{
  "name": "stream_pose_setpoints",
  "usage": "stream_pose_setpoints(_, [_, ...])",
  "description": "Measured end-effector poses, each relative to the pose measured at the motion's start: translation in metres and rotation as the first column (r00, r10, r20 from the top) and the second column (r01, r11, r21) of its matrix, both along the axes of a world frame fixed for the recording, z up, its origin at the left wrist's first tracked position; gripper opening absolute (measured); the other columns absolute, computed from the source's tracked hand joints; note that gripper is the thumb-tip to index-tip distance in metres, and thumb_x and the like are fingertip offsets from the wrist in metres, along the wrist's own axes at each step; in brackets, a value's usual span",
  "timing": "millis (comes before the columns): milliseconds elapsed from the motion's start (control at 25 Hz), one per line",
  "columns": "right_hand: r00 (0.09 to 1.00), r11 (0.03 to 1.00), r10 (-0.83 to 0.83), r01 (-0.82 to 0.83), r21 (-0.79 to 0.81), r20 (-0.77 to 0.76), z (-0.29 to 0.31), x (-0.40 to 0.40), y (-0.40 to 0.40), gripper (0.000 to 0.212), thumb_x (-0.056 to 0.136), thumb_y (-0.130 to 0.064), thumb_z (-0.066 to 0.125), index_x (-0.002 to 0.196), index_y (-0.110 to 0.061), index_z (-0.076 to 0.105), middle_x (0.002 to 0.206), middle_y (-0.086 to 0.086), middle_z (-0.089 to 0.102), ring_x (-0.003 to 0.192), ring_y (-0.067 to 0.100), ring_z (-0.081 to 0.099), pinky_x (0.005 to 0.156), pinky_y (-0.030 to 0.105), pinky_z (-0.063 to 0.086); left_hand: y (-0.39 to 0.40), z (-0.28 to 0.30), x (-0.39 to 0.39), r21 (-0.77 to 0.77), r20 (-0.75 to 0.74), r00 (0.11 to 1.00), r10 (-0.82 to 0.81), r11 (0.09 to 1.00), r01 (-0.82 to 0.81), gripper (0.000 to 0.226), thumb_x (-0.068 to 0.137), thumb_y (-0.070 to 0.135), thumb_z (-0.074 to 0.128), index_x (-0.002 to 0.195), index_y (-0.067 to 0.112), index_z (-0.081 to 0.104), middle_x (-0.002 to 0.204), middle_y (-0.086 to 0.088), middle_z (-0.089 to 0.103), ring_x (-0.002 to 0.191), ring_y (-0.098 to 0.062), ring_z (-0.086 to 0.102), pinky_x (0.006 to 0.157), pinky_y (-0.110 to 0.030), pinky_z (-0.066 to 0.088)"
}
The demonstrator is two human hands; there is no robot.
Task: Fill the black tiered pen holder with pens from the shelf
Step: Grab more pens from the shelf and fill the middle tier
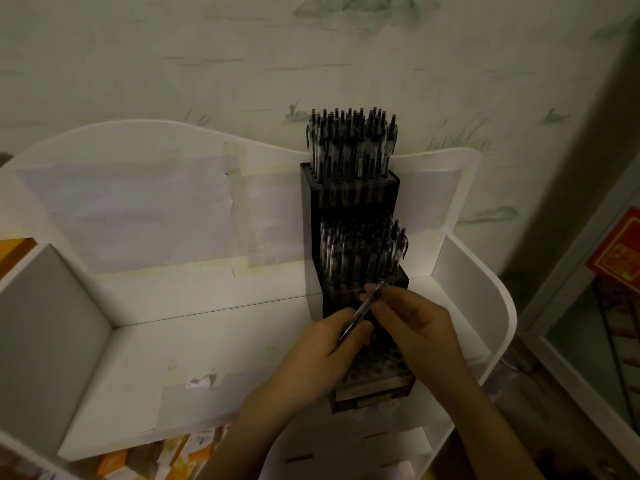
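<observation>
The black holder [349,199] stood on the white shelf [207,344], at its right end, with its back to the shelf's tall back board. It had three steps. The top step was packed with pens [351,147] standing up. The middle step was packed with more pens [362,254]. The low front step [377,367] showed many round holes, and both hands were over it.

The left hand [327,351] pinched one pen [362,311] near its lower end, fingers curled round it. The right hand [414,325] pinched the same pen higher up, with its fingertips closed on it. The pen was tilted, with its top end up and to the right, just in front of the middle step. Its low end was hidden behind the left fingers.

Pale paper [131,216] was taped to the shelf's back board, and another taped patch [197,400] lay on the shelf floor. Orange and yellow boxes [180,455] sat under the shelf's front edge. A red thing [620,247] showed at the far right, too blurry to tell what it was.
</observation>
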State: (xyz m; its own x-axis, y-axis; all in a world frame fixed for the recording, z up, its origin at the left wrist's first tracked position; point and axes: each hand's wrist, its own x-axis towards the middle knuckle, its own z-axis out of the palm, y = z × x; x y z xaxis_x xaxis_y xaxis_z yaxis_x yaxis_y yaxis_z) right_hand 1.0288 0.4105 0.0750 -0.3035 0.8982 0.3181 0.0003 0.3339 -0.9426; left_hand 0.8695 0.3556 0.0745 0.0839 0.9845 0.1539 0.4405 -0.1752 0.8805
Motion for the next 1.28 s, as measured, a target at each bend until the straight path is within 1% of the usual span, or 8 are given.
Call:
stream_pose_setpoints(120, [0.994,0.997,0.042,-0.047,-0.054,-0.104,0.008,0.002,-0.002,0.024,0.082,-0.033,0.064,0.102,-0.023,0.075,0.098,-0.005,0.076,0.097,0.010,0.070,0.079,0.015,0.053,0.000,0.001,0.005,-0.008,-0.006,1.000,-0.012,1.000,0.011,0.024,0.101,0.037,0.044,0.086,0.025,0.059,0.060,0.018,0.055,0.049,0.002,0.047,0.051,-0.025,0.041])
stream_pose_setpoints(200, [0.987,0.996,0.034,-0.046,-0.073,-0.156,0.012,0.005,-0.003,0.016,0.084,-0.024,0.066,0.097,-0.021,0.076,0.094,-0.001,0.077,0.093,0.013,0.071,0.077,0.015,0.053,0.000,0.002,0.006,-0.015,0.004,1.000,-0.002,1.000,0.002,0.027,0.100,0.041,0.046,0.087,0.020,0.058,0.060,0.011,0.054,0.051,-0.005,0.049,0.052,-0.037,0.042])
stream_pose_setpoints(320, [0.965,0.993,-0.070,0.045,-0.106,-0.254,0.021,0.014,0.000,0.012,0.086,-0.012,0.067,0.091,-0.019,0.076,0.088,0.005,0.077,0.084,0.018,0.073,0.072,0.018,0.056,-0.001,0.003,0.004,0.009,-0.063,0.996,0.061,0.998,-0.060,0.022,0.096,0.046,0.049,0.088,0.026,0.057,0.066,0.001,0.060,0.058,-0.018,0.059,0.059,-0.049,0.052])
stream_pose_setpoints(400, [0.951,0.986,-0.168,0.158,-0.060,-0.260,0.027,0.025,0.005,0.009,0.083,-0.012,0.070,0.091,-0.015,0.075,0.083,0.003,0.077,0.079,0.017,0.074,0.069,0.016,0.055,-0.002,0.003,-0.002,0.053,-0.169,0.975,0.141,0.990,-0.133,0.015,0.095,0.045,0.051,0.097,0.032,0.058,0.073,0.004,0.064,0.065,-0.014,0.064,0.064,-0.046,0.054])
stream_pose_setpoints(520, [0.949,0.955,-0.270,0.285,0.080,-0.161,0.026,0.041,0.013,0.012,0.081,-0.014,0.075,0.092,-0.016,0.073,0.081,-0.004,0.076,0.076,0.011,0.072,0.071,0.015,0.054,-0.006,0.005,-0.009,0.189,-0.351,0.887,0.302,0.950,-0.249,0.025,0.094,0.047,0.052,0.118,0.041,0.053,0.098,0.020,0.065,0.086,0.001,0.061,0.074,-0.032,0.056])
stream_pose_setpoints(640, [0.938,0.920,-0.341,0.320,0.228,0.059,0.006,0.042,0.020,0.012,0.082,-0.017,0.075,0.094,-0.020,0.073,0.079,-0.011,0.073,0.078,0.003,0.069,0.074,0.011,0.052,-0.008,0.007,-0.011,0.349,-0.477,0.777,0.411,0.900,-0.262,0.042,0.094,0.048,0.051,0.134,0.039,0.044,0.126,0.018,0.057,0.108,-0.003,0.055,0.082,-0.020,0.048])
stream_pose_setpoints(760, [0.929,0.920,-0.325,0.268,0.287,0.177,-0.021,0.036,0.027,0.014,0.084,-0.016,0.074,0.096,-0.021,0.071,0.084,-0.016,0.070,0.082,-0.003,0.065,0.075,0.004,0.047,-0.008,0.007,-0.010,0.396,-0.550,0.706,0.447,0.883,-0.251,0.052,0.094,0.044,0.051,0.143,0.032,0.040,0.140,0.012,0.049,0.124,-0.008,0.047,0.095,-0.018,0.037])
stream_pose_setpoints(1280, [0.934,0.924,-0.266,0.177,0.339,0.238,-0.053,0.033,0.046,0.022,0.083,-0.016,0.075,0.095,-0.032,0.066,0.081,-0.028,0.062,0.083,-0.014,0.060,0.068,-0.001,0.042,-0.021,-0.001,-0.001,0.367,-0.604,0.612,0.510,0.860,-0.355,0.054,0.095,0.046,0.049,0.146,0.035,0.034,0.145,0.012,0.046,0.128,-0.008,0.045,0.099,-0.017,0.033])
